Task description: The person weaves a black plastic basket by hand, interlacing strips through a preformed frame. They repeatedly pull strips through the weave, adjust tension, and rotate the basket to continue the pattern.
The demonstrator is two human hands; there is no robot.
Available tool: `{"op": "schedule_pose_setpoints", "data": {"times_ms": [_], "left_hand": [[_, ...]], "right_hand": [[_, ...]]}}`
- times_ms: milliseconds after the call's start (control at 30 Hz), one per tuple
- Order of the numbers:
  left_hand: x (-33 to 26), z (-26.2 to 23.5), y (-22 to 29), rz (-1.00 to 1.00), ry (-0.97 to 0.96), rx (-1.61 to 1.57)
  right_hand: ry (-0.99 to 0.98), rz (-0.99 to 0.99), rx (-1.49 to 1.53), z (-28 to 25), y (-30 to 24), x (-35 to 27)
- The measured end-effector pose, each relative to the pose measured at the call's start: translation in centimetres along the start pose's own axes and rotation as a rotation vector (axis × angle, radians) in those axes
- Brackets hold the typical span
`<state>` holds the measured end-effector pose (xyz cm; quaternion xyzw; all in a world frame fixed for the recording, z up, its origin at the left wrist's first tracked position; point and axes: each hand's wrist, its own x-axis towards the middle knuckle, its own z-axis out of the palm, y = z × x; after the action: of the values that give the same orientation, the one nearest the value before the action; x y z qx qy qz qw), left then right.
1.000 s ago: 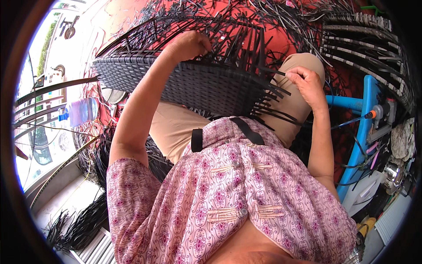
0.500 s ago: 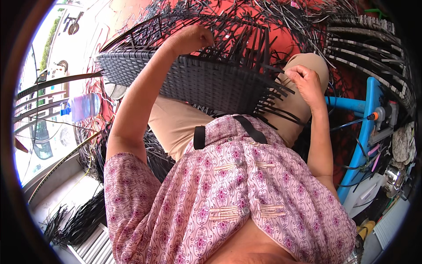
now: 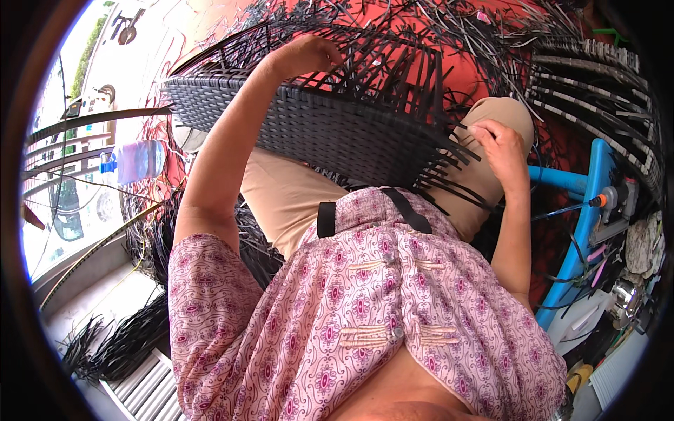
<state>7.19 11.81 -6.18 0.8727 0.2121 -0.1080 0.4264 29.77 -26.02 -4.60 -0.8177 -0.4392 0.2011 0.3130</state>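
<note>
A dark woven panel of flat black strips lies slanted across my lap, with many unwoven strip ends standing out at its far and right sides. My left hand reaches over its far edge, fingers curled down among the loose strips; what they hold is hidden. At the panel's right corner, my right hand has thumb and forefinger pinched at the tip of a black strip. More loose strip ends fan out below that hand, over my right thigh.
Tangled black strips cover the red floor ahead. Another woven frame stands at the far right. Beside my right arm is a blue frame with tools near it. A water bottle and a strip bundle are at left.
My left hand's fingers have loosened slightly from a tighter curl. My right hand stays at the panel's right corner, pinching. The whole view has shifted a little.
</note>
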Motion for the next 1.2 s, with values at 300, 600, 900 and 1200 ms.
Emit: {"op": "schedule_pose_setpoints", "data": {"times_ms": [300, 600, 900, 1200], "left_hand": [[-1.8, 0.8, -0.6, 0.061, 0.05, 0.318], [-1.7, -1.8, 1.2, -0.123, -0.107, 0.313], [-2.7, -3.2, -3.8, -0.061, 0.014, 0.076], [-3.0, -3.3, -0.7, -0.254, -0.073, 0.372]], "right_hand": [[-0.082, 0.117, 0.187, 0.0, 0.1, 0.6], [-0.077, 0.11, 0.257, 2.2, 0.4, 0.9], [-0.118, 0.191, 0.22, -0.2, 1.0, 0.2], [-0.151, 0.29, 0.494, 1.2, 1.4, 1.0]]}}
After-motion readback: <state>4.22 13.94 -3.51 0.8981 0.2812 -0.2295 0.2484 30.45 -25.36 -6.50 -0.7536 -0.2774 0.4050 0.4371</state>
